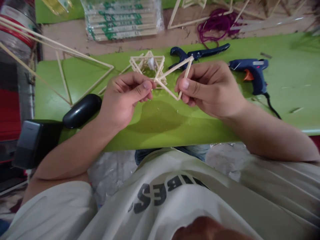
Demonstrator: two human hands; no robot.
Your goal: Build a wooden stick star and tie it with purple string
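Note:
A small triangle of pale wooden sticks (pixel 167 88) is held up between both hands over the green table (pixel 160 133). My left hand (pixel 130 93) pinches its left corner between thumb and fingers. On the opposite side, my right hand (pixel 205 86) grips the short stick between thumb and fingers. Just behind the triangle stands a small stick frame (pixel 147 59) with a whitish lump in it; the hands partly cover it. A dark blue cutter (pixel 207 51) lies behind my right hand, and a blue glue gun (pixel 256 71) with an orange trigger lies right of it.
Large stick triangles (pixel 87 57) extend over the left side. A black case (pixel 82 111) and a dark box (pixel 37 143) sit at the left front. Farther back are packaged sticks (pixel 122 20), purple cord (pixel 215 25) and more stick frames. The glue gun's cable (pixel 271 106) runs toward the right front.

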